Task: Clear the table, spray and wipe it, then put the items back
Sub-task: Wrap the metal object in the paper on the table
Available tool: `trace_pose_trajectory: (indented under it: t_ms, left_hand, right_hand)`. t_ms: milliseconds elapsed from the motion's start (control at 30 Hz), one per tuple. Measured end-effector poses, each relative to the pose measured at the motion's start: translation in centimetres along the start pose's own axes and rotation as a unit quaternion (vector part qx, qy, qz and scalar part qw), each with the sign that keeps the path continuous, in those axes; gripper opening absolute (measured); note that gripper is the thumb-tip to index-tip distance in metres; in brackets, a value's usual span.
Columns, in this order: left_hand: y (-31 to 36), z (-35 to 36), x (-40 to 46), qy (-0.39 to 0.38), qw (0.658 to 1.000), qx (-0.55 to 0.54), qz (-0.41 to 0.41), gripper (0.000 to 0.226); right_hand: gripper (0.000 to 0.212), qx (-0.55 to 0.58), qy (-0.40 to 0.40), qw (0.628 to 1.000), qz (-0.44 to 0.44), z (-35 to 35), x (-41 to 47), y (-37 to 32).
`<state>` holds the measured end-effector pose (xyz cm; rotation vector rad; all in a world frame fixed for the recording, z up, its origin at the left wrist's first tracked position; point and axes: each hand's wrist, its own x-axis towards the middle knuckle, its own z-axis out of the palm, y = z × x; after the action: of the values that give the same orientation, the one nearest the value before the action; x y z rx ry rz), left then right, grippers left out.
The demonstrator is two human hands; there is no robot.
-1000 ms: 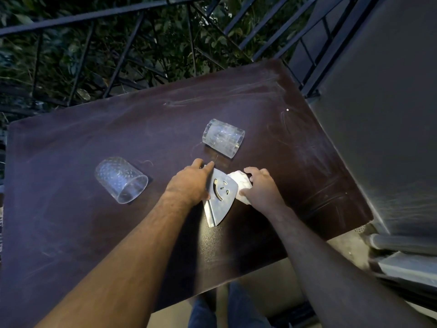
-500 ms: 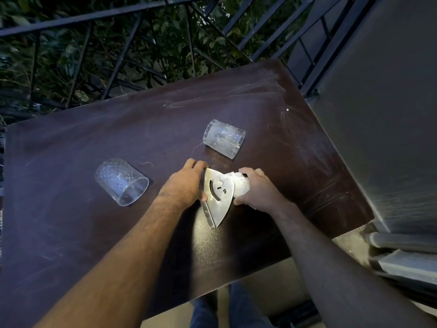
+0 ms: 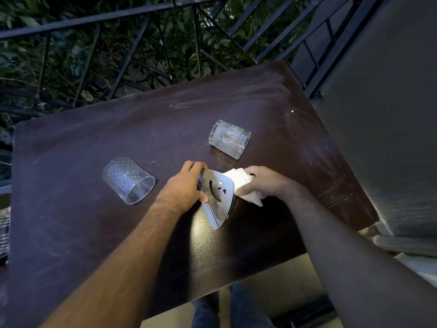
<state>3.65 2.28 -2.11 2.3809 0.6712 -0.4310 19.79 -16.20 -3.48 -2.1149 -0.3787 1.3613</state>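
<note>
A metal napkin holder [image 3: 218, 197] with a smiling face cut through its plate stands near the middle of the dark surface [image 3: 71, 221], towards the near edge. The left hand [image 3: 183, 190] grips its left edge, fingers curled over the top and thumb against the plate. The right hand [image 3: 262, 183] holds a wad of white napkins [image 3: 246, 188] pressed against the holder's right side, fingers curled round the paper. Whether the napkins are going in or coming out cannot be told from this view.

The holder looks like thin, stiff sheet metal: probably light, smooth and a little slippery, with hard edges. It is best held by a pinch across the plate near the top or by its folded base, as the left hand does now. The napkins are soft and crushable, so they want a loose hold around the whole stack rather than a pinch at one corner, or sheets may slide free.

Two clear patterned glasses lie on their sides. One glass [image 3: 128, 179] is to the left of the hands, the other glass [image 3: 229, 142] just beyond them on the far right. Both are hard, breakable and free to roll. A dark railing [image 3: 142, 17] with leaves behind it runs along the far side.
</note>
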Motion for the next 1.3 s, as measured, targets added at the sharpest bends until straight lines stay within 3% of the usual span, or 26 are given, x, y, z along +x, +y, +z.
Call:
trace_pose_trajectory:
  t_ms: [100,200,533,767,1133,1300]
  left_hand:
    - [-0.3,0.1,-0.2,0.007,1.000,-0.013,-0.003,0.082]
    - [-0.6,0.2,-0.4,0.022,0.999,-0.034,-0.016,0.078]
    - [-1.0,1.9,-2.4,0.155,0.984,-0.062,-0.069,0.049]
    - [-1.2,2.9,-4.3,0.194,0.976,0.031,-0.098,0.053]
    - [-1.9,3.7,-6.4,0.181,0.971,0.108,-0.113,0.057]
    - [-2.2,3.3,-6.7,0.177,0.976,0.071,-0.104,0.058]
  right_hand:
    - [0.026,0.018,0.021,1.000,-0.014,0.4,-0.2,0.0]
    - [0.012,0.046,0.053,0.997,-0.039,0.7,-0.7,-0.6]
    - [0.014,-0.026,0.204,0.964,-0.167,3.4,-3.1,-4.4]
    - [0.017,-0.100,0.245,0.938,-0.222,6.4,-4.7,-4.3]
    - [0.024,-0.105,0.223,0.942,-0.229,8.1,-5.3,-3.1]
    - [0.028,-0.093,0.222,0.947,-0.211,8.2,-5.6,-3.1]
